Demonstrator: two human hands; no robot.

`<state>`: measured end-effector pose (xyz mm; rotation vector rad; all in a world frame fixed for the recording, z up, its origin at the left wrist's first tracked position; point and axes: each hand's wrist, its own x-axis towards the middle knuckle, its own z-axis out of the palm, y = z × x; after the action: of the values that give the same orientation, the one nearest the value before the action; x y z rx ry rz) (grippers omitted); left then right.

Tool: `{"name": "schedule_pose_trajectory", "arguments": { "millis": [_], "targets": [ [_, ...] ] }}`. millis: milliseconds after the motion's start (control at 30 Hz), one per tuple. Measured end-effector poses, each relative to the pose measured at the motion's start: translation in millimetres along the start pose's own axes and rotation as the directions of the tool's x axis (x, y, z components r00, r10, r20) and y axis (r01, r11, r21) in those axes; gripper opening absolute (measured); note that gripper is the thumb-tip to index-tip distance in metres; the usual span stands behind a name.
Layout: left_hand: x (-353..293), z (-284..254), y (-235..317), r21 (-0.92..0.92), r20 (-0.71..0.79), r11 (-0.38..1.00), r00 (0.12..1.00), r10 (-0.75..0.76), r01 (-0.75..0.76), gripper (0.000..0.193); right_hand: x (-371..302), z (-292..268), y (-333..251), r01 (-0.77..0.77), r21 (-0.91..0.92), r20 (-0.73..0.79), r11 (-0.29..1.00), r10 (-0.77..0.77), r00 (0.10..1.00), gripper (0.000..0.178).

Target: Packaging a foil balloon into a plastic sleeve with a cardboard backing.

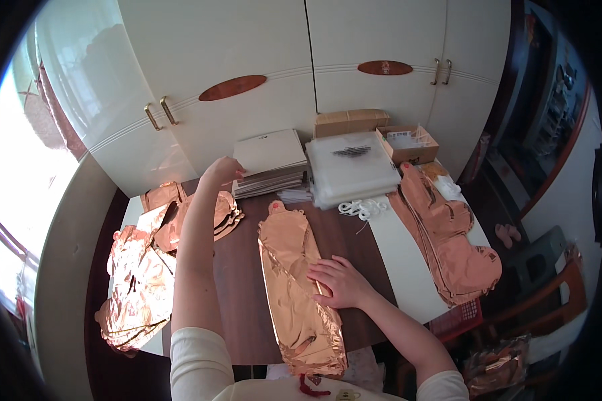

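A folded rose-gold foil balloon lies lengthwise on the brown table in front of me. My right hand rests flat on its right side, fingers stretched out and spread a little. My left arm reaches far forward to a stack of grey-white cardboard sheets. There my left hand has its bent fingers closed at the left edge of the top sheet; the fingertips show only in part. More rose-gold foil balloons lie crumpled and shiny at the left, partly behind my left forearm.
Behind the table stand white cabinets. Right of the cardboard are a pile of clear plastic bags, a white ribbon bundle and a small open box. Flat foil balloons lie along the right side, above a red basket.
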<state>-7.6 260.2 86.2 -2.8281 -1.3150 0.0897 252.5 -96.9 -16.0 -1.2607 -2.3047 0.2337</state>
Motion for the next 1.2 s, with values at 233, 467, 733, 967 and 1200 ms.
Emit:
{"name": "schedule_pose_trajectory", "arguments": {
  "millis": [233, 467, 733, 967, 1200],
  "targets": [
    [0.6, -0.6, 2.1, -0.023, -0.001, 1.0, 1.0, 0.019, -0.019, 0.022, -0.5, -0.6, 0.1, 0.0, -0.008, -0.009, 1.0, 0.0, 1.0, 0.054],
    [-19.4, -7.4, 43.0, 0.343, -0.039, 0.939, 0.999, 0.033, -0.017, 0.014, -2.4, -0.7, 0.2, -0.009, -0.01, -0.002, 1.0, 0.009, 1.0, 0.053],
    [-98.7, -16.0, 83.4, 0.309, -0.73, 0.95, 0.631, 0.262, -0.037, 0.013, 0.8, -1.6, 4.7, 0.038, 0.071, -0.161, 0.997, -0.026, 0.987, 0.042],
    [-220.6, 27.3, 155.9, 0.234, -0.725, 0.957, 0.626, 0.288, -0.17, 0.023, -3.9, 0.9, 25.5, -0.093, 0.84, -0.24, 0.534, 0.52, 0.82, 0.046],
    [-298.6, 75.8, 204.1, 0.205, -0.624, 0.928, 0.69, 0.368, -0.31, 0.018, -9.9, -18.1, 2.0, -0.149, 0.982, 0.064, 0.119, 0.53, 0.845, 0.053]
  ]
}}
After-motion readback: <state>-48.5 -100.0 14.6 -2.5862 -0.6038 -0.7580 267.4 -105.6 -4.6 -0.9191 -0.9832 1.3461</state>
